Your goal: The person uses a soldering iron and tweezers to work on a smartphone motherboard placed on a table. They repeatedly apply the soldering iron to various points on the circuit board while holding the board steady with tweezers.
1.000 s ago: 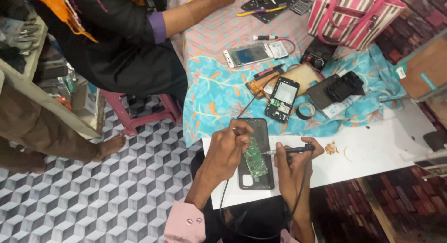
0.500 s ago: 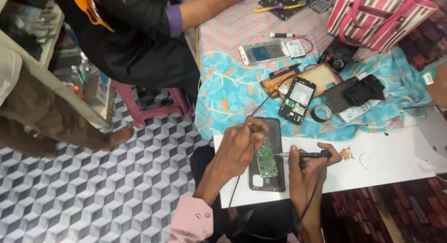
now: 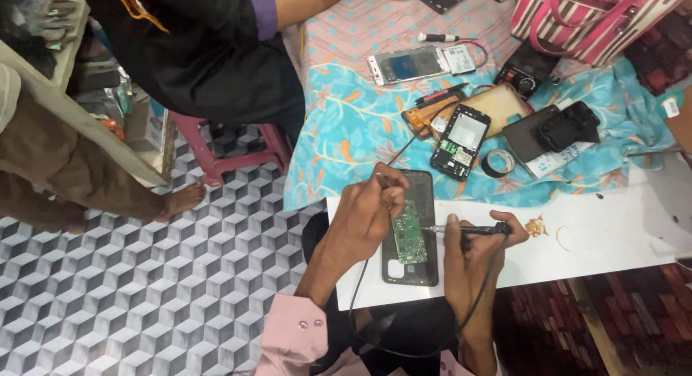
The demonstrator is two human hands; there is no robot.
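One open phone (image 3: 411, 230) with a green board (image 3: 409, 232) is laid flat on the white board (image 3: 605, 239). A thin wire is pinched in the left hand (image 3: 367, 214) at the phone's top edge. A black soldering pen (image 3: 468, 229) is gripped by the right hand (image 3: 468, 257), its tip on the green board. Two more phones (image 3: 461, 142) (image 3: 407, 64) are seen on the blue cloth (image 3: 346, 131). One pink bag (image 3: 591, 19) is cut off at the top.
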